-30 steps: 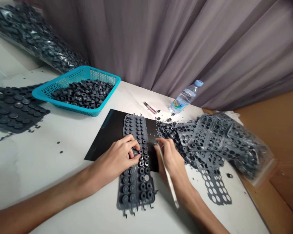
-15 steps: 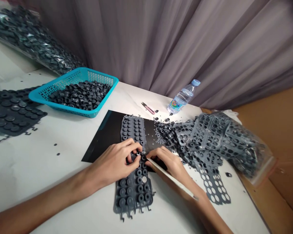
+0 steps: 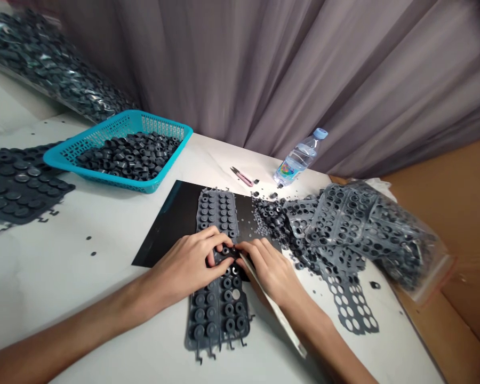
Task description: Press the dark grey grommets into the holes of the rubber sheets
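Observation:
A dark grey moulded rubber sheet (image 3: 220, 314) with rows of round, holed pieces lies lengthwise before me, its far half on a black mat (image 3: 160, 229). My left hand (image 3: 196, 260) is closed over the sheet's middle, with thumb and fingers pinching it near the right edge. My right hand (image 3: 270, 269) meets it there, fingertips at the same pieces. It is closed round a long, thin white tool (image 3: 282, 320) that slants down toward my wrist. The fingers cover the tool's working tip and the spot it touches.
A blue basket (image 3: 156, 184) of small black rings stands at left, beside more moulded sheets (image 3: 20, 194) and a full plastic bag (image 3: 56, 64). At right are loose rings (image 3: 274, 218), punched-out sheets (image 3: 338, 213) and another bag (image 3: 416, 256). Pink-handled snips (image 3: 242, 176) and a water bottle (image 3: 300, 157) are behind.
My right hand has shifted slightly up, its fingers now against my left fingertips. The white tool's rear end has swung down and to the left. My left hand has hardly moved.

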{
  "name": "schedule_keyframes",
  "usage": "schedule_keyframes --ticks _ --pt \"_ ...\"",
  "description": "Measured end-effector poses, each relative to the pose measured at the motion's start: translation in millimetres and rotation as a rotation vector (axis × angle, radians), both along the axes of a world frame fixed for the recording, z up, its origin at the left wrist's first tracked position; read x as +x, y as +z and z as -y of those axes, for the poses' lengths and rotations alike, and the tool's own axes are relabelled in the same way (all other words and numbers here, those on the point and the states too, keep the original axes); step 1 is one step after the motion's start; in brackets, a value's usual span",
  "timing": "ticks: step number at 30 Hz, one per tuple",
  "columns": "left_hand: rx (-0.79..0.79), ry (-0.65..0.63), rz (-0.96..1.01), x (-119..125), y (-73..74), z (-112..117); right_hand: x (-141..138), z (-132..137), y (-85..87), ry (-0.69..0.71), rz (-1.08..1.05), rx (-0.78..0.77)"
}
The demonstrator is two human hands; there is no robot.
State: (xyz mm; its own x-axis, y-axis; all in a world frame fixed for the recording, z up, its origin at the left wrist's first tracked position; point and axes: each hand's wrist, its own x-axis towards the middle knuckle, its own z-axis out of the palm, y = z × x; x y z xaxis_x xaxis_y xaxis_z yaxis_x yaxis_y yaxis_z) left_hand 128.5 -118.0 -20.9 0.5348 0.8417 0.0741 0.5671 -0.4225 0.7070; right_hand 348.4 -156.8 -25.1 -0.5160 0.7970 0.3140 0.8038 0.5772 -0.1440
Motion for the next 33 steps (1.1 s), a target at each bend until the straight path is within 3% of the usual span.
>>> schedule_keyframes --ticks 5,7,10,14,19,29,33 --pt "0.006 0.001 0.009 -2 2.6 2 8 0 1.5 -0.348 -0.125 -0.032" --pt "-0.021 -0.001 0.060 -3 2.0 3 15 -1 2.1 -0.394 -0.121 -0.043" --pt "-0.068 0.027 0.150 -5 -0.3 4 19 -4 4.2 -0.336 -0.179 -0.094" --pt "-0.093 0.110 0.198 -7 -2.5 5 9 -5 10.2 -0.159 -0.340 -0.225" --pt "-0.062 0.121 0.166 -7 -4.2 -1 -2 -10 10.4 0.087 -0.297 -0.177" --pt "-0.126 0.091 0.190 -7 -5.6 -3 -7 -11 14.2 0.075 -0.165 -0.128" --pt "-0.149 0.096 0.192 -6 -7.0 -4 -10 -11 9.3 0.060 -0.078 -0.019"
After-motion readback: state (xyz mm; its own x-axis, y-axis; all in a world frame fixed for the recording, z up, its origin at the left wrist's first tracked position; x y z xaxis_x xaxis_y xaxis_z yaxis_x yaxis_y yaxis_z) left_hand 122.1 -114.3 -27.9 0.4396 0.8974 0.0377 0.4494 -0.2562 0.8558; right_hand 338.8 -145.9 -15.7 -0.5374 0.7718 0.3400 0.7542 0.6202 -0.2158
